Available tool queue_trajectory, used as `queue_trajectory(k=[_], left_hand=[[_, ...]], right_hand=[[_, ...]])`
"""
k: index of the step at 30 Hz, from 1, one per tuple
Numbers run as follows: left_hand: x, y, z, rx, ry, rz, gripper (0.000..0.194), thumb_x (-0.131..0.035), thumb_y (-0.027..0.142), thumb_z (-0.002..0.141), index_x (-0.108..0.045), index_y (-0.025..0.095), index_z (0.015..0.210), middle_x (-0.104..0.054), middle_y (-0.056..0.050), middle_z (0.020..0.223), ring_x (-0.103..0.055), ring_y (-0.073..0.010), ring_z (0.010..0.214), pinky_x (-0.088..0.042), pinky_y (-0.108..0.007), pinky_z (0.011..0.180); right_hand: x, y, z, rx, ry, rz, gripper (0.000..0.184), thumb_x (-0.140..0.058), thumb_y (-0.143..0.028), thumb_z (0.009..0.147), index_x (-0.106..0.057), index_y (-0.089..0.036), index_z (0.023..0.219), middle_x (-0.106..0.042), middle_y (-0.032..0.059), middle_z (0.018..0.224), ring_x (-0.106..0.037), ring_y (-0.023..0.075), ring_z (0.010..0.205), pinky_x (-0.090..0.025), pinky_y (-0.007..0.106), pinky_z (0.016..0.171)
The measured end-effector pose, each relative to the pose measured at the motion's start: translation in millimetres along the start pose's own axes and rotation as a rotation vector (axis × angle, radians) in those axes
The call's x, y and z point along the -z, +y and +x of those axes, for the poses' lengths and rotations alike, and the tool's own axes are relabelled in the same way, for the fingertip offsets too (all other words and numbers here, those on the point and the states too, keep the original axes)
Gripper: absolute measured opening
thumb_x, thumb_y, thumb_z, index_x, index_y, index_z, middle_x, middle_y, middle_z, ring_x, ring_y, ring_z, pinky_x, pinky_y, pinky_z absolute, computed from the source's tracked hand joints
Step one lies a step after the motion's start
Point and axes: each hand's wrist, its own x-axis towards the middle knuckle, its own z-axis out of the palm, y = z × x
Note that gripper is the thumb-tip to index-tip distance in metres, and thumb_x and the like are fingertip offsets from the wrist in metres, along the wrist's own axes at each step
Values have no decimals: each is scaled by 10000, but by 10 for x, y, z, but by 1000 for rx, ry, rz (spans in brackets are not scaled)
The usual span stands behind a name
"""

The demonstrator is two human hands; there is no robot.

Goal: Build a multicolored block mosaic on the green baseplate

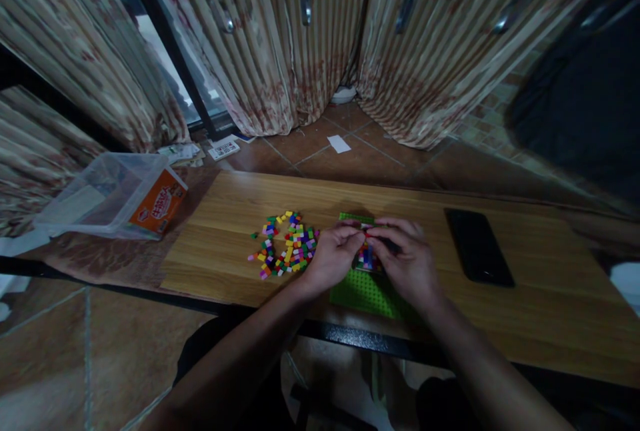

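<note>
On the wooden table lies a green studded baseplate (pixel 364 294), and a small build of coloured bricks (pixel 367 258) stands on its upper part. My left hand (pixel 334 254) comes in from the left with thumb and forefinger pinched over that build. From the other side my right hand (pixel 407 258) reaches in, its fingers pinched close to the left fingertips. A small red brick (pixel 367 236) shows between the two sets of fingertips. Which hand grips it is hard to see, and my fingers hide part of the build. Loose multicoloured bricks (pixel 295 244) are spread left of my left hand.
A black phone (pixel 479 246) lies on the wooden table (pixel 215 264) to the right. At the left stands a clear plastic bin (pixel 115 214) with an orange label. Papers (pixel 223 148) and a white sheet (pixel 339 144) lie on the floor beyond, before striped curtains (pixel 270 64).
</note>
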Motion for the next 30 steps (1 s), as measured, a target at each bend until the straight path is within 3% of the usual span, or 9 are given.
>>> queue_trajectory(k=[6,11,30], left_hand=[[4,-4,-9,-115,70,246,155,-609,165,859,-746,167,787,-693,-81,1050,-617,-193,1114,-471,-343,1015],[-5,18,-21,-169,62,389,167,-590,153,866,-753,184,853,-690,-82,1141,-610,-193,1160,-463,-366,1062],[-55,6,-61,-167,56,463,184,-581,177,870,-749,190,946,-676,-89,1229,-619,-206,1173,-468,-389,1079]], right_hand=[[20,16,-13,90,-36,-158,167,-594,-278,906,-737,-234,980,-680,77,1097,-586,247,1004,-472,445,874],[12,57,-21,124,-44,-257,178,-589,-280,910,-743,-218,976,-680,85,1080,-584,247,993,-464,443,877],[13,77,-33,-63,10,-189,164,-630,-321,862,-759,-233,911,-689,92,1081,-585,272,1002,-469,481,881]])
